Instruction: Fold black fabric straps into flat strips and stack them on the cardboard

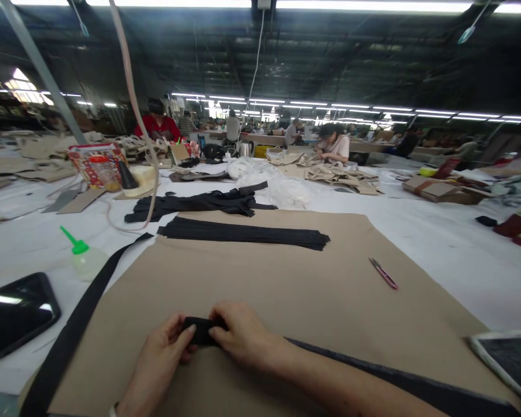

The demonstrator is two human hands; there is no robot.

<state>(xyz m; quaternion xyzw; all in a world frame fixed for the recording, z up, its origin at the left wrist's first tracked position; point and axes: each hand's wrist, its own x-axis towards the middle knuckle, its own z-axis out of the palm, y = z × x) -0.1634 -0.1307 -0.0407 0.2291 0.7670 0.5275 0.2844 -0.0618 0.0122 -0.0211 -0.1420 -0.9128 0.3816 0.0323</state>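
Observation:
Between my two hands is a black fabric strip [202, 331], held just above the brown sheet [260, 278]. My left hand [167, 353] pinches its left end, thumb on top. My right hand [237, 333] grips the strip a little farther right, fingers curled over it. Part of the strip is hidden by the fingers; a dark band [373, 376] shows beyond my right forearm, and whether it joins the held piece I cannot tell. A neat stack of black strips [243, 233] lies across the sheet beyond my hands.
A looser pile of black strips [200, 204] lies behind the stack. Thread snips [384, 274] rest at the right. On the left are a phone [19, 313], a green-tipped bottle [87, 260] and a long black strip [82, 318]. A hose [132, 98] hangs down; co-workers sit farther back.

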